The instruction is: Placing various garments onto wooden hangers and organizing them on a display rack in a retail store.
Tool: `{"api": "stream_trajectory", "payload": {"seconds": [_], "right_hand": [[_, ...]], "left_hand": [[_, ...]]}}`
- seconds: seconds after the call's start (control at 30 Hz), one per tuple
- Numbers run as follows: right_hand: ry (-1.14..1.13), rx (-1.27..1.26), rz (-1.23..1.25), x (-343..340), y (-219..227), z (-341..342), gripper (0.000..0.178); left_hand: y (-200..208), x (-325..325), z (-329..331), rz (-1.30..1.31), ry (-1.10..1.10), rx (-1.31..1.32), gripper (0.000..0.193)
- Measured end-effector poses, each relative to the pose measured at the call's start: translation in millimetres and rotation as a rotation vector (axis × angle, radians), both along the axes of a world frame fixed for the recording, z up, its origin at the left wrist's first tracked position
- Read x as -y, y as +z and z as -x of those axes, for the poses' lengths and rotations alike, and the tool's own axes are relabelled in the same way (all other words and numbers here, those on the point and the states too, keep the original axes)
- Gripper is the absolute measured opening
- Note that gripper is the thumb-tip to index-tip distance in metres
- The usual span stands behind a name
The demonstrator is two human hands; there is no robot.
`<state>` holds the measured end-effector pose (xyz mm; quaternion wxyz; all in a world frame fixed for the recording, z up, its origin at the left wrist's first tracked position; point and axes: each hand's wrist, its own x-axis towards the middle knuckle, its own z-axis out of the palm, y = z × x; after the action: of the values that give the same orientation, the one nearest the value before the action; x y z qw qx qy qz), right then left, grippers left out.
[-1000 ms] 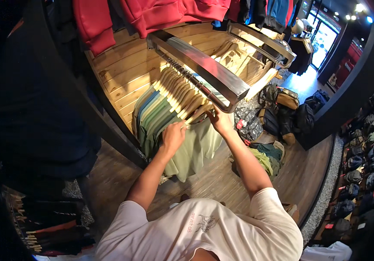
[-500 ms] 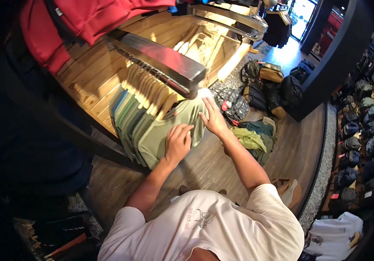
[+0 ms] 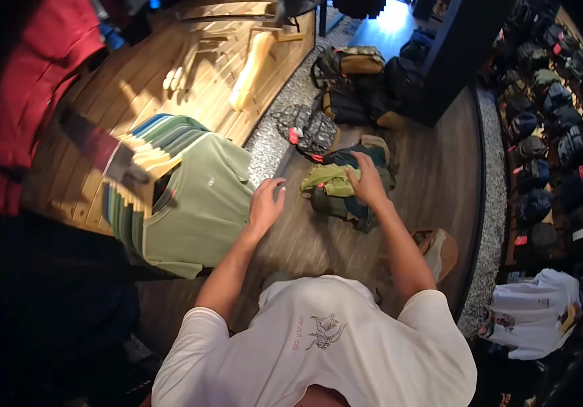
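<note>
Olive-green T-shirt (image 3: 200,197): left of centre, on a wooden hanger (image 3: 164,166) at the right-hand end of a row of hung garments (image 3: 116,216), mostly greens with some blue. Its front is turned toward the wearer; small pale mark on the chest.

Left hand (image 3: 265,205): just beside the shirt's right edge, fingers loosely bent, nothing in the grasp (contact with the cloth cannot be told from this angle). Right hand (image 3: 371,180): well apart from the left, fingers parted, nothing held; it overlaps a pile of green and dark items (image 3: 356,210) in view, its height above them not readable. A lime-green piece (image 3: 330,180) lies on the pile's left side.

Surroundings: metal rail (image 3: 105,142) above the row, blurred; wood-plank panelling (image 3: 122,88) behind. Backpacks (image 3: 345,105) sit beyond the pile, on the far side. Right: rows of mostly dark caps (image 3: 534,169); near right, a white T-shirt (image 3: 529,312). Far left, a red garment (image 3: 44,74).
</note>
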<state>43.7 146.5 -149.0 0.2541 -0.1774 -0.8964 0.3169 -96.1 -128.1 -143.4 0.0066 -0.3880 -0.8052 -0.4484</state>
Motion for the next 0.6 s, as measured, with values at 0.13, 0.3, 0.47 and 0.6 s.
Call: {"api": "stream_trajectory", "payload": {"seconds": [0.13, 0.3, 0.47, 0.6], "right_hand": [[-0.109, 0.101, 0.115, -49, -46, -30, 0.046], [-0.225, 0.274, 0.208, -84, -117, -44, 0.043], [-0.350, 0.455, 0.352, -113, -201, -22, 0.043], [-0.413, 0.583, 0.439, -135, -270, -9, 0.043]], "left_hand": [[-51, -43, 5, 0.061, -0.069, 0.085, 0.022], [-101, -89, 20, 0.258, -0.104, 0.337, 0.026], [-174, -127, 70, 0.422, -0.227, 0.612, 0.027], [-211, -168, 96, 0.521, -0.321, 0.619, 0.027]]}}
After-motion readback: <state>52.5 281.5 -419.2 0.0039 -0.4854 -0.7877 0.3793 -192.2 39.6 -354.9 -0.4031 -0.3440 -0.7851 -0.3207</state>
